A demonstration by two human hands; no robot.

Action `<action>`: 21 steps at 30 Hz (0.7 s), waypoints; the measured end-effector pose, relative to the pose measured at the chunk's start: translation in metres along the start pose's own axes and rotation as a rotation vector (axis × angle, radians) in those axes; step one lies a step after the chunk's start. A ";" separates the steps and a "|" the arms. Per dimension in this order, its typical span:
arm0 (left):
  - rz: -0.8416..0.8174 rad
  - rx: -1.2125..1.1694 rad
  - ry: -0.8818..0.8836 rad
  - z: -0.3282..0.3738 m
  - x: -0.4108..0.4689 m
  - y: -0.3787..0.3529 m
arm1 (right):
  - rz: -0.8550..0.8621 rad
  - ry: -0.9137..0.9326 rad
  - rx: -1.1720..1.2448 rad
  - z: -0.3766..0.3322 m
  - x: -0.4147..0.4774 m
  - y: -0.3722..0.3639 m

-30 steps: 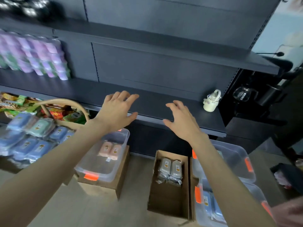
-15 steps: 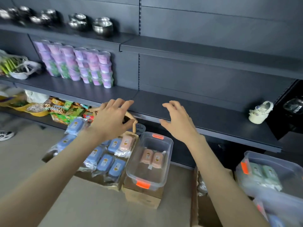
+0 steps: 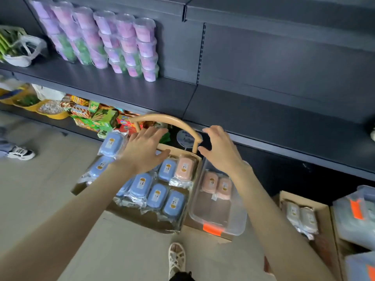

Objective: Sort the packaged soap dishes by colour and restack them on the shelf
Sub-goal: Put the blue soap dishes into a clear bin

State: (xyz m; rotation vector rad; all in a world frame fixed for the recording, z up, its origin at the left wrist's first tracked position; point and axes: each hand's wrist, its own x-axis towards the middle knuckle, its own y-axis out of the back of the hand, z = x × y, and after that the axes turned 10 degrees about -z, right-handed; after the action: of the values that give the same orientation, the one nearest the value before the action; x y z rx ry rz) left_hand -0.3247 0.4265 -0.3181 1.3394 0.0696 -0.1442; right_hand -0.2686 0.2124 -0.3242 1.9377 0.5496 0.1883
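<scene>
dish labels [image 3: 141,183] unreadable, right bins [image 3: 357,218] cropped

Dark metal shelf [image 3: 263,106], middle tier: stacked lidded cups [image 3: 121,43], purple and green, stand at its left against the back panel, and a white bag of greens [image 3: 22,49] sits further left. Lower tier [image 3: 60,123]: yellow bowls [image 3: 30,104] and bright snack boxes [image 3: 91,116]. Pale floor [image 3: 50,189]: cardboard boxes [image 3: 138,218] bearing a handled basket [image 3: 168,120] and a clear tub [image 3: 241,220]. An open carton [image 3: 326,230] lies to the right. A sneaker [image 3: 20,153] and a sandalled foot [image 3: 176,258] also rest there.
</scene>
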 end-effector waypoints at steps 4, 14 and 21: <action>-0.091 -0.117 0.054 -0.045 0.037 -0.027 | -0.096 -0.027 0.030 -0.004 0.058 -0.045; -0.448 -0.389 0.215 -0.162 0.092 -0.132 | -0.358 -0.249 0.204 -0.019 0.139 -0.173; -0.671 -0.474 0.249 -0.220 0.095 -0.224 | -0.421 -0.575 0.438 -0.025 0.150 -0.271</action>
State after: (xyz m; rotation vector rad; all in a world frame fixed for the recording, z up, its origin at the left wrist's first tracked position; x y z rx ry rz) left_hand -0.2561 0.5849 -0.5972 0.8107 0.7237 -0.4942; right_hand -0.2246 0.3914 -0.5748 2.1065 0.6219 -0.7915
